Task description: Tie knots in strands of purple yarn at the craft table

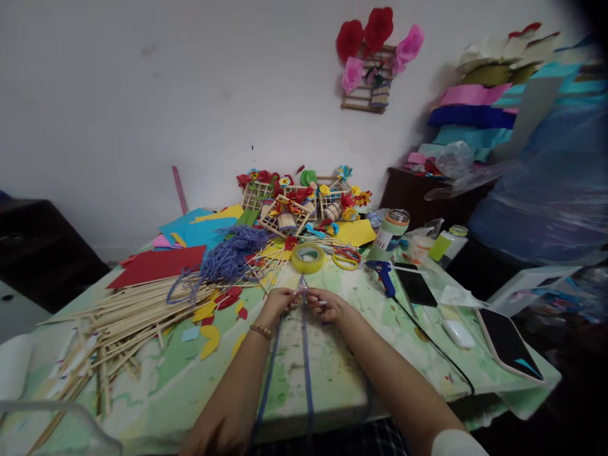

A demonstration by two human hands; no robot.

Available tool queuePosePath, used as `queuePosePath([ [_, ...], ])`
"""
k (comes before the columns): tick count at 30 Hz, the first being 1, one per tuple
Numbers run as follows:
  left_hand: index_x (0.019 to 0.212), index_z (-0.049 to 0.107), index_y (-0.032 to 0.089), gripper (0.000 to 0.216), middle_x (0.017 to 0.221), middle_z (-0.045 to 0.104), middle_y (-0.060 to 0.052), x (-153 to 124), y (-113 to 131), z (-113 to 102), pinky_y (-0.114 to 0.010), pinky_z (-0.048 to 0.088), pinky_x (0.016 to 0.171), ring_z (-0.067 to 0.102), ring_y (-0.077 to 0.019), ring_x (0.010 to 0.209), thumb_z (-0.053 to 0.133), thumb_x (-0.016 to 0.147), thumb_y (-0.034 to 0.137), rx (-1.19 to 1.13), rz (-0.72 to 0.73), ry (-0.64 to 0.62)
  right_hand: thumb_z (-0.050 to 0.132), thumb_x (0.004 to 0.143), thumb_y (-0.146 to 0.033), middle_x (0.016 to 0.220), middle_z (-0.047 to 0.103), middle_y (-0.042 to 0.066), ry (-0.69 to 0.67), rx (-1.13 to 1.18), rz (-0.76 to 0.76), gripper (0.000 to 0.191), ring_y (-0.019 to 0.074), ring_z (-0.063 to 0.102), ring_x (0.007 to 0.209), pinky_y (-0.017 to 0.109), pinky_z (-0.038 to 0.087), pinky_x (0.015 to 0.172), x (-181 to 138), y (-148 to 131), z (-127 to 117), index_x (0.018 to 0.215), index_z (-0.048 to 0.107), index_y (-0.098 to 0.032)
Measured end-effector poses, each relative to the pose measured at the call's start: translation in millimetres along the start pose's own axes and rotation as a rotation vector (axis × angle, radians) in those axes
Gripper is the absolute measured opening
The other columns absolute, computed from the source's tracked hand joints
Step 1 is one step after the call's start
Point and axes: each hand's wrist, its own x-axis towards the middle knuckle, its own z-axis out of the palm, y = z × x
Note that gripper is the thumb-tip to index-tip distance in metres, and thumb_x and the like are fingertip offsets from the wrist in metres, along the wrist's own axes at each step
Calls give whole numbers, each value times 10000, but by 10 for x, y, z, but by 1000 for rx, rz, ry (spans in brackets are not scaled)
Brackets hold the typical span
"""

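Note:
My left hand [284, 300] and my right hand [325, 304] meet over the middle of the table, fingers pinched close together. Between them runs a blue-purple yarn [306, 367], with two strands trailing down toward the table's front edge and a small loop above the fingertips. Both hands grip this yarn; the exact spot between the fingers is too small to make out. Just beyond them lies a roll of yellow tape [308, 258]. A bundle of the same blue-purple yarn [232, 253] rests to the left, near scattered red and yellow paper pieces [209, 341].
Many wooden sticks [137, 323] spread over the left side. Small stick lattices with paper flowers [287, 215] stand at the back. On the right are scissors [346, 258], a blue glue gun [384, 277] with a black cord, phones [510, 342] and a jar [390, 231].

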Motion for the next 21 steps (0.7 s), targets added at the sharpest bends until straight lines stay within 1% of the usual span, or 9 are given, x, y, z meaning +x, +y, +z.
queuePosePath([
  [4,580,553,116,311,449,475,27,8,-11,-21,-185,208,379,349,-38,361,640,578,414,-8,-37,-8,274,920,-333,389,319,-103,0,-32,31,330,3,182,238,116,77,268,-28,-34,-26,714,441,-137],
  [7,567,523,127,287,440,443,41,18,-15,-29,-184,200,379,332,-35,358,609,620,396,-14,-51,-2,346,887,-397,376,304,-110,20,-110,45,307,13,183,246,116,80,270,-23,-49,-51,738,451,-149],
  [9,553,491,137,272,436,423,49,18,-7,-34,-182,196,379,327,-35,357,583,650,374,-22,-57,10,379,871,-413,372,302,-113,5,-137,41,294,18,190,254,119,80,274,2,-50,-77,759,457,-153],
  [11,544,465,145,254,429,402,56,12,8,-40,-180,189,377,316,-34,353,558,674,343,-33,-63,17,357,881,-408,370,299,-111,-46,-130,39,299,23,192,261,126,83,280,37,-46,-101,765,459,-152],
  [13,540,450,150,242,422,389,59,6,26,-46,-179,182,375,305,-32,348,544,685,319,-46,-68,19,312,898,-396,362,280,-109,-90,-124,45,325,29,188,266,136,82,288,69,-41,-113,721,440,-156],
  [15,537,439,153,240,420,382,62,2,41,-57,-178,178,374,296,-29,345,541,685,312,-63,-75,22,270,906,-401,348,243,-107,-83,-156,55,375,35,173,267,144,79,293,77,-37,-111,638,386,-166],
  [18,546,427,157,241,429,372,65,7,51,-91,-176,169,370,294,-27,345,546,676,321,-97,-94,25,298,886,-430,336,198,-107,3,-325,67,411,37,140,275,157,95,300,16,-48,-101,556,286,-185],
  [20,564,426,157,226,441,368,66,20,50,-119,-173,159,368,300,-26,347,538,679,316,-121,-106,28,424,824,-452,350,215,-108,134,-537,4,402,35,158,288,166,123,312,-65,-68,-106,553,280,-192],
  [21,573,427,156,216,446,367,67,28,47,-131,-171,154,368,301,-25,347,531,683,310,-131,-111,31,499,774,-458,364,247,-104,236,-676,-48,396,36,192,299,171,146,320,-107,-78,-111,558,298,-194],
])
